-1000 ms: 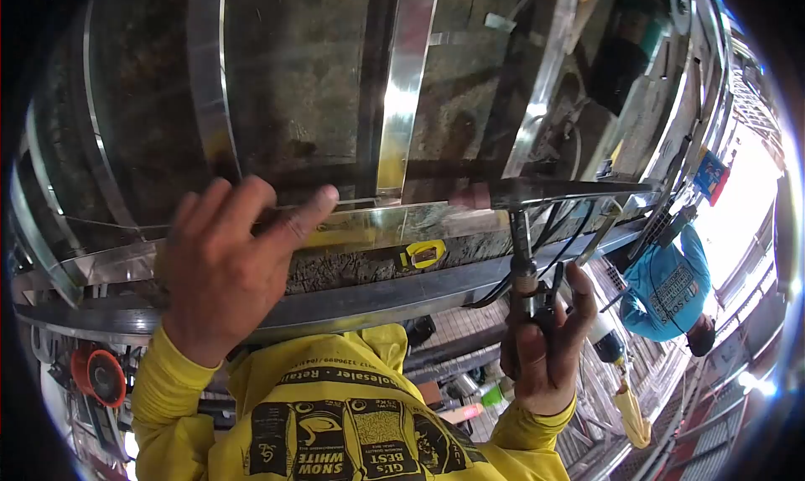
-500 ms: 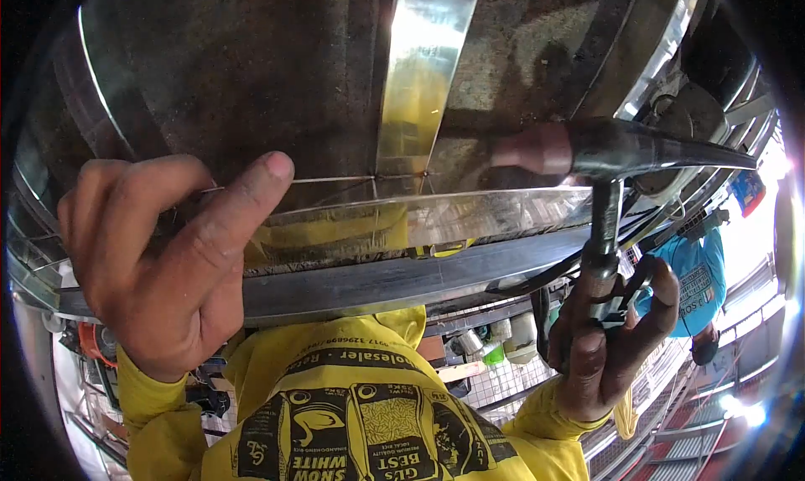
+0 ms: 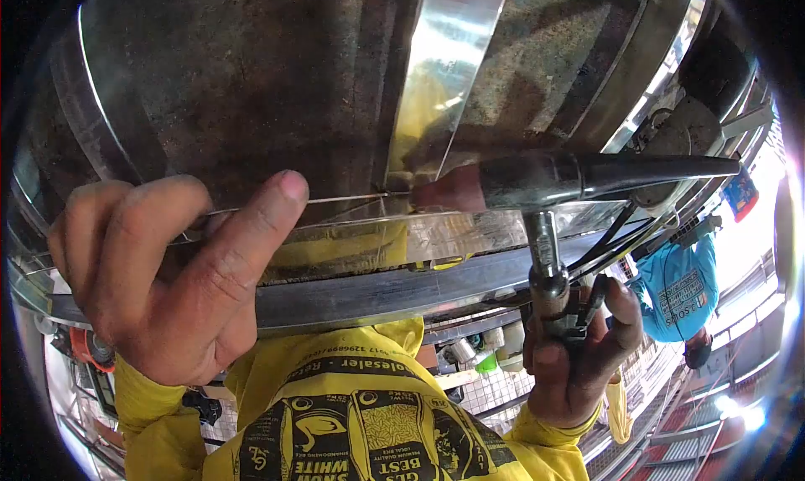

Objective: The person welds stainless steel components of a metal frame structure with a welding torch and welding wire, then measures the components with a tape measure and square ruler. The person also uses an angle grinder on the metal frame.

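Head view shows your right hand [image 3: 579, 372] curled around the handle of a torch [image 3: 537, 181], its digits closed but not clenched. The torch lies nearly level above a grey rail [image 3: 402, 278], its pink nozzle [image 3: 451, 191] just beside the lower end of a shiny metal strip [image 3: 449, 57]; whether they touch cannot be told. Your left hand [image 3: 184, 280] is half open, fingers bent, with a thin rod [image 3: 345, 200] lightly held behind one outstretched digit; the exact pinch is hidden. The rod reaches toward the nozzle. Judging by looks, the torch is stiff and modestly heavy, with a smooth body and a brittle nozzle, so take hold low on the handle and keep off the nozzle. The rod seems light and springy, best pinched well back from its tip
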{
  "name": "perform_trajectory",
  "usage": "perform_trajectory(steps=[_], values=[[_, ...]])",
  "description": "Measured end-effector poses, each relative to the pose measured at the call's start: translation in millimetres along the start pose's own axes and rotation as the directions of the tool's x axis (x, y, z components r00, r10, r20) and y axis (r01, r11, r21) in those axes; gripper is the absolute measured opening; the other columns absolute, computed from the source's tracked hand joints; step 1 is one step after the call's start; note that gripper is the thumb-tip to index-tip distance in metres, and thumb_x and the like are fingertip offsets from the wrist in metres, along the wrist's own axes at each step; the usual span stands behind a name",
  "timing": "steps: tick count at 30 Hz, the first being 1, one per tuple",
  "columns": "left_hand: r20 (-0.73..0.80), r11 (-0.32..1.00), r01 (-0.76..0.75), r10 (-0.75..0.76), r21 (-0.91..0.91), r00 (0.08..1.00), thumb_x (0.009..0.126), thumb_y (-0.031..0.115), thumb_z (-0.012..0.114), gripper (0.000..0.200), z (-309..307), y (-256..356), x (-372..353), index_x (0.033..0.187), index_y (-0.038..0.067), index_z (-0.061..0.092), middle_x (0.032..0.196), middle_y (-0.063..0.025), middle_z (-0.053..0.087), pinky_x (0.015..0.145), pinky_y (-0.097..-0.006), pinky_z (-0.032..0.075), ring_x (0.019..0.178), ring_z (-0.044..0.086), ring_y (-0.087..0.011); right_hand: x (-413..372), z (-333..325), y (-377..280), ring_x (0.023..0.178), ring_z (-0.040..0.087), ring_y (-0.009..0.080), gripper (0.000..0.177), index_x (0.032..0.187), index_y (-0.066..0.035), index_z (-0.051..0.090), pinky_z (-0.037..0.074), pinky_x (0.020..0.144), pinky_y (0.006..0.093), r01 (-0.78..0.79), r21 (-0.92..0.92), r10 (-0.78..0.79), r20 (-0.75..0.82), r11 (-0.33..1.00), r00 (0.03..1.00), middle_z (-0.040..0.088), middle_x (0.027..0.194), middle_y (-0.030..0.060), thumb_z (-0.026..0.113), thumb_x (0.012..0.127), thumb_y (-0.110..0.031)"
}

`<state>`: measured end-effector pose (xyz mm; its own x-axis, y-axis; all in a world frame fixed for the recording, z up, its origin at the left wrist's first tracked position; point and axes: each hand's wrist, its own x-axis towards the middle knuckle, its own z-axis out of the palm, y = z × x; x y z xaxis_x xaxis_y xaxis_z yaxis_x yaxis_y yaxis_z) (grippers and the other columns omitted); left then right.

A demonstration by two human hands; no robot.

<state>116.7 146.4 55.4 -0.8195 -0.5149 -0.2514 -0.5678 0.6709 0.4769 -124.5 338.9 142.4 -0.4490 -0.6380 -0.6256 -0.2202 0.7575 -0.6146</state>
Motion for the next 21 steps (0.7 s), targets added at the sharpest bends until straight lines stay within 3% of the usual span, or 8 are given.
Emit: perform_trajectory(steps=[3, 7, 13, 21], values=[[-0.005, 1.000, -0.008, 0.008, -0.004, 1.000, 0.070, 0.007, 0.067, 0.045, 0, -2, -1, 0.112, 0.018, 0.076, 0.085, -0.0046, 0.054, 0.070, -0.0359, 0.039, 0.077, 0.048, -0.0229, 0, -4, 2, 0.099, 0.057, 0.0220, 0.065, 0.141, 0.001, 0.030, 0.047, 0.089, 0.0348, 0.006, -0.085, -0.001, 0.057, 0.996, 0.998, 0.053, 0.115, 0.0168, 0.069, 0.089, -0.009], [-0.007, 1.000, -0.006, 0.006, -0.004, 1.000, 0.069, 0.005, 0.069, 0.046, 1, -2, 0, 0.112, 0.019, 0.076, 0.087, -0.0031, 0.054, 0.071, -0.0359, 0.040, 0.078, 0.048, -0.0219, 8, -5, -2, 0.098, 0.057, 0.0212, 0.064, 0.142, -0.001, 0.029, 0.048, 0.087, 0.0331, 0.139, -0.206, -0.115, 0.125, 0.969, 0.986, 0.054, 0.114, 0.0183, 0.066, 0.090, -0.006], [-0.037, 1.000, -0.026, 0.026, -0.003, 0.999, 0.071, 0.005, 0.070, 0.045, 4, -4, 0, 0.113, 0.020, 0.076, 0.086, -0.0014, 0.053, 0.071, -0.0351, 0.039, 0.077, 0.047, -0.0207, 12, 2, -5, 0.096, 0.060, 0.0211, 0.062, 0.143, -0.002, 0.029, 0.051, 0.083, 0.0340, 0.128, -0.104, -0.118, 0.100, 0.986, 0.988, 0.057, 0.111, 0.0173, 0.061, 0.090, -0.003], [-0.080, 0.999, -0.047, 0.045, -0.018, 0.996, 0.071, 0.006, 0.072, 0.046, 7, -7, -1, 0.114, 0.022, 0.075, 0.084, 0.0007, 0.051, 0.072, -0.0351, 0.038, 0.077, 0.046, -0.0194, 14, -2, -14, 0.099, 0.060, 0.0199, 0.067, 0.143, -0.009, 0.037, 0.051, 0.085, 0.0328, 0.104, -0.145, -0.097, 0.058, 0.984, 0.994, 0.059, 0.115, 0.0134, 0.069, 0.084, 0.003]])
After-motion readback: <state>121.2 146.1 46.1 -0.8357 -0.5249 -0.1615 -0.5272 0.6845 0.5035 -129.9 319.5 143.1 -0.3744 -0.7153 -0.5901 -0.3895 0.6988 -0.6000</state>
